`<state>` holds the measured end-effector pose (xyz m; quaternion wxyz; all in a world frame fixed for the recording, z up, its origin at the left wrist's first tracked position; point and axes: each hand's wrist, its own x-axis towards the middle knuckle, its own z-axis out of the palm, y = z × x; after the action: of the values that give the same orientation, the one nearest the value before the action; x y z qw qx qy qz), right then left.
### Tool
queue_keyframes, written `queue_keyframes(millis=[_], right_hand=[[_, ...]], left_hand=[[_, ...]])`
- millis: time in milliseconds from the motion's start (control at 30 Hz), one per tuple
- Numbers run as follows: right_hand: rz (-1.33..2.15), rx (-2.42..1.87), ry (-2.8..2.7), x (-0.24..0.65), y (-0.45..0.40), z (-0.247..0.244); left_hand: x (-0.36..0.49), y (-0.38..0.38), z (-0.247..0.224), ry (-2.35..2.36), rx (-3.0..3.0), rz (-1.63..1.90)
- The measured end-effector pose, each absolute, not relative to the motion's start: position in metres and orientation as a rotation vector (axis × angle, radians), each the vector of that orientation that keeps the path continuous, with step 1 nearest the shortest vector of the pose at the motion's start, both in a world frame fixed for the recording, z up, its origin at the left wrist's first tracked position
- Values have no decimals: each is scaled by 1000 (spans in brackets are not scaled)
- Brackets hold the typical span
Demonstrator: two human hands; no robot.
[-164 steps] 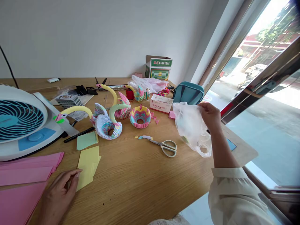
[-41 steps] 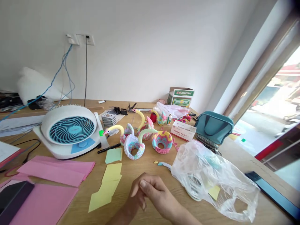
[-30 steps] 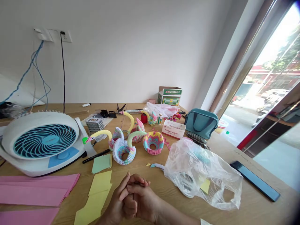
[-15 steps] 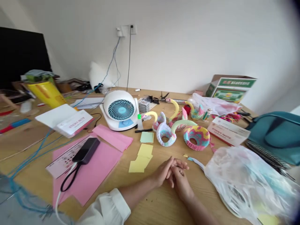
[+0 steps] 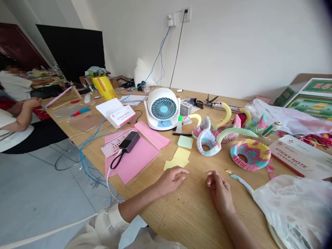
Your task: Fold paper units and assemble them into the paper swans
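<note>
1. A person's left hand (image 5: 172, 180) and right hand (image 5: 221, 192) rest apart over a wooden table (image 5: 192, 218); the left's thumb and fingers stand slightly spread, the right's fingers half-curl loosely, and neither is seen gripping anything.
2. Just beyond the left fingertips, yellow notes (image 5: 178, 158) lie flat on the wood, their long axis slanting from lower left to upper right, toward the pale green notes (image 5: 185, 142).
3. Ahead and right of the right hand, a paper strip (image 5: 245, 184) points its narrow tip away and leftward at a tiny yellow scrap (image 5: 228, 171); its other end runs to the plastic bag (image 5: 293, 204).
4. The yellow notes are plain, pale and overlapping, with straight edges; the strip is slim, gently curved and bluish-lavender, turning turquoise at the tip.
5. "STICKY NOTE" reads in red on a right-hand carton (image 5: 293, 157) and a left-hand carton (image 5: 121, 117); lettering on the green-and-white box (image 5: 311, 93) is too unclear to read.
</note>
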<state>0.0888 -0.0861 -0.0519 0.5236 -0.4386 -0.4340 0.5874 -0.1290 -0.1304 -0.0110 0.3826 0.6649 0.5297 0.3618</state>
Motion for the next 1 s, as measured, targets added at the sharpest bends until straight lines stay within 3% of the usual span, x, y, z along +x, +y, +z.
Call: queue_keyframes(millis=[367,533,1000], right_hand=[[1308,-1035,-1366,88,-90,-59],[1288,-1046,-1402,87,-91,-59],[1294,-1034,-1465,83,-93,-59]], left_hand=[[-217,-159,-23,1932,1565,1174],[-198,-139,-9,1723,1630,1026],[-274,-11,-10,1986,2208,463]])
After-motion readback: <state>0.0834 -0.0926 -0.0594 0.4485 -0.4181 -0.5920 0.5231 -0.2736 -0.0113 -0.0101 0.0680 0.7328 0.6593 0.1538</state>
